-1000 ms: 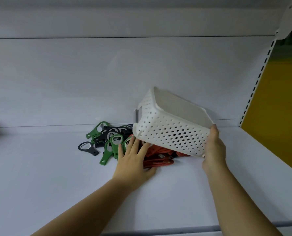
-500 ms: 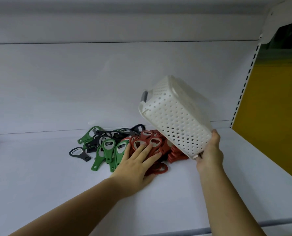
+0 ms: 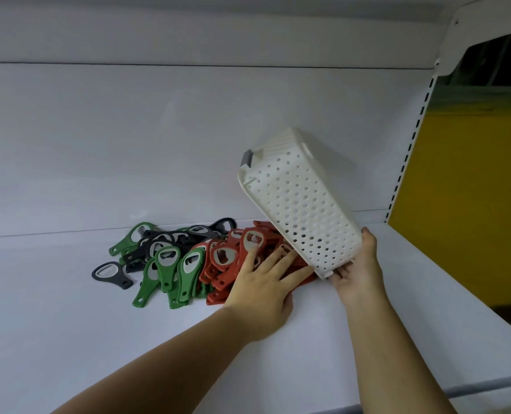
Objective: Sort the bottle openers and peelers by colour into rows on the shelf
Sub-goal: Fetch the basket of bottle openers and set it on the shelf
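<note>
A mixed heap of bottle openers lies on the white shelf (image 3: pixel 69 339) near its back wall: red ones (image 3: pixel 227 258) on the right, green ones (image 3: pixel 170 273) in the middle, dark grey ones (image 3: pixel 158 242) behind. One dark grey opener (image 3: pixel 111 274) lies apart at the left. My left hand (image 3: pixel 263 285) rests flat with fingers spread on the red openers. My right hand (image 3: pixel 358 270) grips the lower end of a white perforated basket (image 3: pixel 296 204), which is tipped steeply up above the heap's right side. The basket's inside is hidden.
The shelf's back wall stands just behind the heap. An upper shelf (image 3: pixel 188 31) hangs overhead. A slotted white upright (image 3: pixel 409 138) bounds the shelf at the right, with a yellow panel (image 3: pixel 469 189) beyond it. The shelf's front edge (image 3: pixel 427 392) runs near my forearms.
My right hand has lifted and tipped the basket up off the heap, uncovering the red openers. My left hand has stayed spread on the pile.
</note>
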`<state>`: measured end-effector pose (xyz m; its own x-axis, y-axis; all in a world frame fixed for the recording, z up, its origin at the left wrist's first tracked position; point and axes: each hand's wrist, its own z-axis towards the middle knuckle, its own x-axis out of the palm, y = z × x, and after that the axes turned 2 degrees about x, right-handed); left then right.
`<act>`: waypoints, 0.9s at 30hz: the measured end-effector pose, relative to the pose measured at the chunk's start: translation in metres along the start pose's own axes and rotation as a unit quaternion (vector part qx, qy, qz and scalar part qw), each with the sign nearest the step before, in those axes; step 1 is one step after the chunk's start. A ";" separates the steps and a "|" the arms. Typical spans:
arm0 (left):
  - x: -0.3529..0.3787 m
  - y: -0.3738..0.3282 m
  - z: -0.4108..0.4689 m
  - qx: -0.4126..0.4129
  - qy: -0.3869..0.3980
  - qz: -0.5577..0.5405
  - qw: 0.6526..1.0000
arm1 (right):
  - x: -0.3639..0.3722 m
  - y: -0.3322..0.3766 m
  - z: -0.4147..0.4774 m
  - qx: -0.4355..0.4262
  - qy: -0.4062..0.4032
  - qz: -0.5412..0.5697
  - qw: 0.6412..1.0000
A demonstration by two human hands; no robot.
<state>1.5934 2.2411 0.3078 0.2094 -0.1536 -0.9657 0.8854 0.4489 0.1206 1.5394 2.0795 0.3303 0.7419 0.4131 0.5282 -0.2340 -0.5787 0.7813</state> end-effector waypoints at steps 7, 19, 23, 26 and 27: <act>0.008 0.003 -0.001 -0.036 -0.007 -0.024 0.999 | -0.012 0.012 0.001 -0.083 -0.112 0.018 0.990; 0.002 -0.004 -0.003 0.009 -0.010 0.042 0.999 | -0.014 0.010 -0.004 -0.144 -0.145 0.082 0.975; 0.000 -0.004 -0.002 0.035 -0.047 0.057 0.997 | -0.014 0.009 -0.005 -0.166 -0.133 0.081 0.974; -0.004 -0.006 -0.012 0.048 -0.143 -0.100 0.983 | -0.013 0.010 -0.006 -0.208 -0.113 0.068 0.969; -0.015 -0.007 -0.016 0.001 -0.192 -0.214 0.958 | -0.011 0.010 -0.008 -0.223 -0.105 0.057 0.967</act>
<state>1.5774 2.2542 0.3182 -0.0369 -0.6355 -0.7712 0.9249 0.2706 -0.2672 1.5238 2.0743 0.3351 0.7958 0.1844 0.5769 -0.5350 -0.2326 0.8122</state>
